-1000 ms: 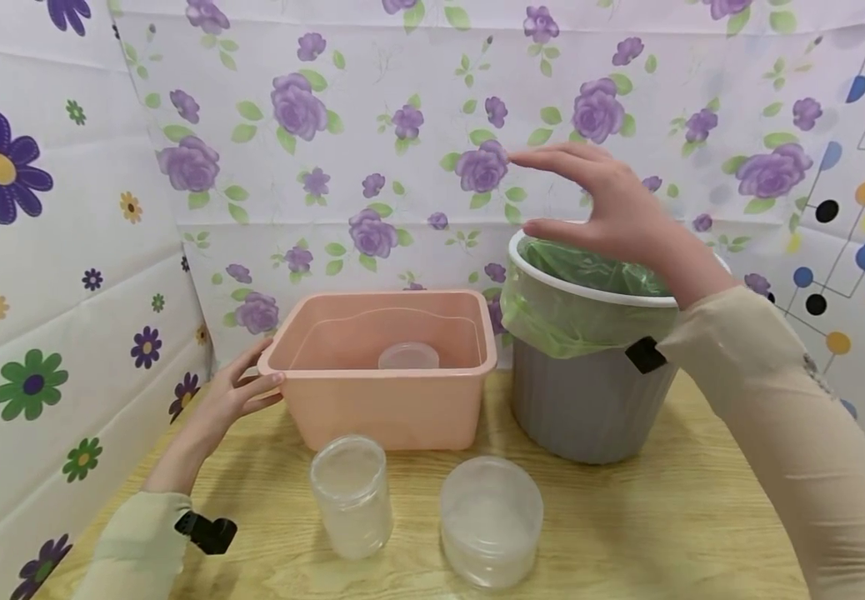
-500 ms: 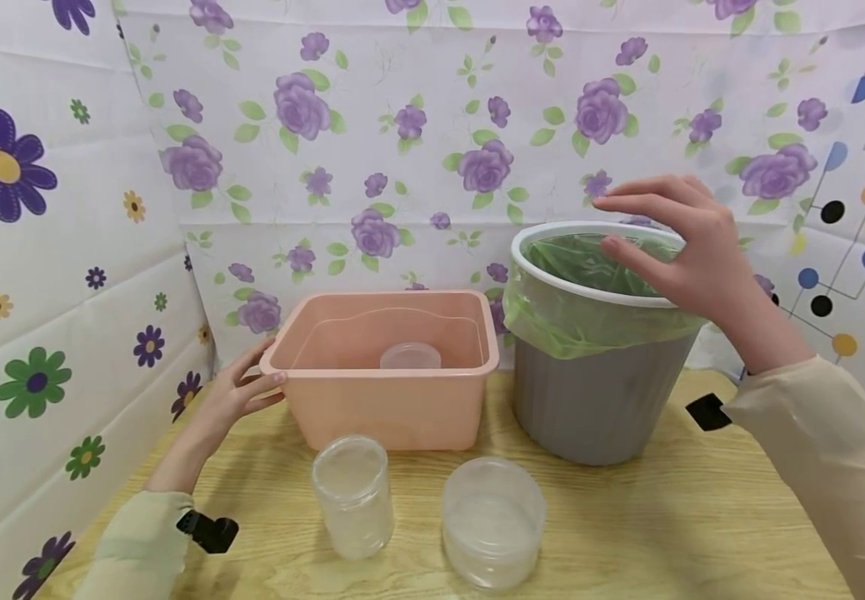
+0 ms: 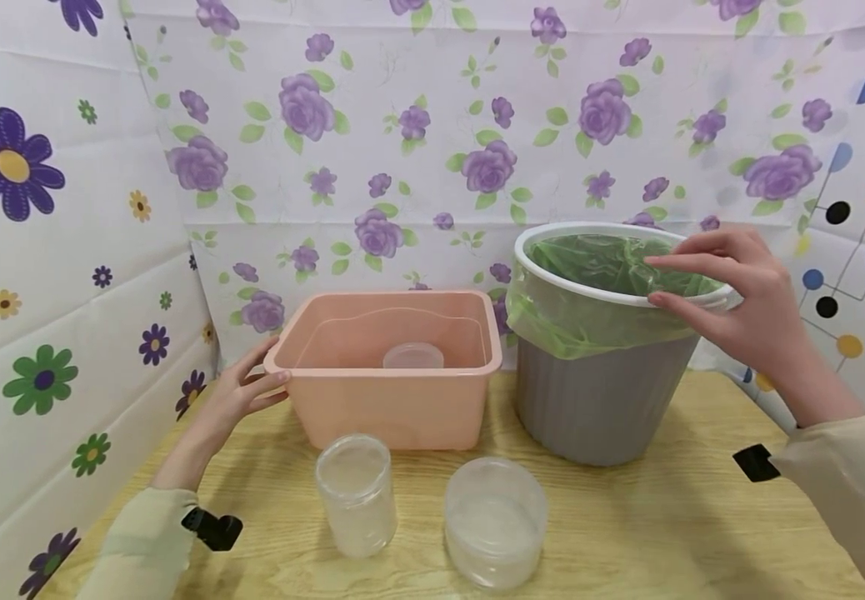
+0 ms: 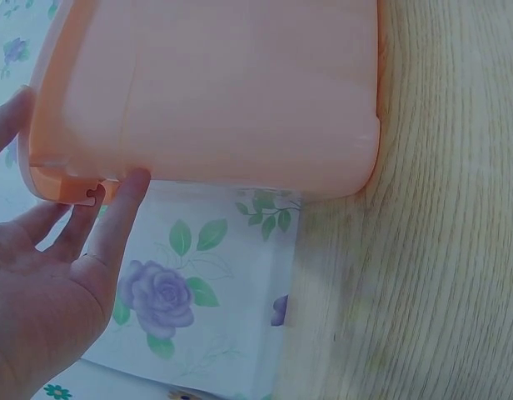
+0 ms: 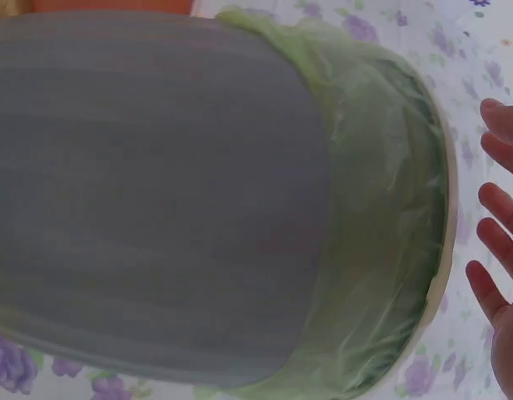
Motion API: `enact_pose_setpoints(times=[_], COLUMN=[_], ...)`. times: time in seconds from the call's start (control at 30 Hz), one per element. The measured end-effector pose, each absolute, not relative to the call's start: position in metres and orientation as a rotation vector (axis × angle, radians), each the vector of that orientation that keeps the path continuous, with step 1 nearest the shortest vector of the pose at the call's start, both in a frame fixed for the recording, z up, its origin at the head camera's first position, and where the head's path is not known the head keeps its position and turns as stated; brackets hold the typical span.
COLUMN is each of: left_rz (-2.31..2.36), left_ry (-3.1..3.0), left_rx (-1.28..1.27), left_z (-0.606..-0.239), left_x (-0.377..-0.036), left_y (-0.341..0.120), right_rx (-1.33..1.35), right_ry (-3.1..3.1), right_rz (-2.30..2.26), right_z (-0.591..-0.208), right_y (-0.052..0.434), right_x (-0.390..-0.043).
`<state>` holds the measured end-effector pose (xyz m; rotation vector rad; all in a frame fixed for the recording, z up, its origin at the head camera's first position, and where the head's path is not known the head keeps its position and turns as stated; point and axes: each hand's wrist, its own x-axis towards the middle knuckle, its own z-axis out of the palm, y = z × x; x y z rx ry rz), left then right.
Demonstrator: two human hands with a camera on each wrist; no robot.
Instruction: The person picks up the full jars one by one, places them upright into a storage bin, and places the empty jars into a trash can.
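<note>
My left hand (image 3: 232, 404) is at the left end of a pink plastic basin (image 3: 387, 408), its fairly straight fingers touching the rim and side. In the left wrist view, fingertips rest against the basin's wall (image 4: 256, 100) just below the rim. My right hand (image 3: 751, 304) hangs by the right rim of a grey trash can (image 3: 597, 408), fingers loosely bent and holding nothing. A gap shows between those fingers (image 5: 500, 242) and the can's rim in the right wrist view. A green trash bag (image 3: 575, 325) lines the can and folds over its edge.
A tall clear jar (image 3: 357, 500) and a wide, low clear container (image 3: 496, 525) stand on the wooden table (image 3: 627, 542) in front. Another clear round container (image 3: 413, 356) is inside the basin. Flower-printed cloth (image 3: 402, 167) closes off the back.
My right hand has moved right and down, from above the trash can's middle to beside its right rim. The left hand stays at the basin.
</note>
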<state>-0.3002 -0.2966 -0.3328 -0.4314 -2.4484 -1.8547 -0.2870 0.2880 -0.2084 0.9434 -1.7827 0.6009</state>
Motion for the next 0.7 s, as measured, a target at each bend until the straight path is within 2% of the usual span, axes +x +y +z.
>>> enact_pose_setpoints(times=[0.3,0.7], left_rz=[-1.864,-1.868], left_ry=[-2.437,-2.434], left_rx=[-0.433,-0.423], left_z=[-0.333,-0.334], left_x=[-0.301,-0.301], left_y=[-0.296,-0.295], right_rx=[0.961,0.886], right_ry=[-1.801,-1.772], right_rz=[0.578,0.725], right_z=[-0.23,-0.247], right_y=[0.302,0.295], right_x=[-0.287,-0.286])
